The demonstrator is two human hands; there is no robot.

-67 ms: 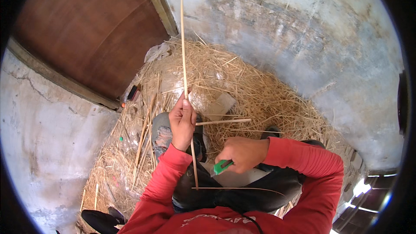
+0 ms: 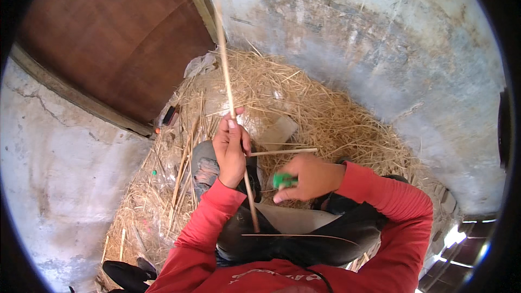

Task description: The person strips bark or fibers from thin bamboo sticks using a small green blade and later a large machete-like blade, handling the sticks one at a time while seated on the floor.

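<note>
"Do you see any writing there?"

"Yes, I see white letters (image 2: 313, 277) on the red top (image 2: 271, 270), at the lower edge; for me they are strongly foreshortened."

"And the hands?"

"They are apart from each other. The left hand (image 2: 230, 152) pinches the long pale strip (image 2: 226, 70), which rises from over the dark trousers (image 2: 244, 244) to before the wall (image 2: 347, 38), its top blurred. The right hand (image 2: 312, 176) is closed around a green tool (image 2: 283, 180), also blurred, near this strip."
</note>
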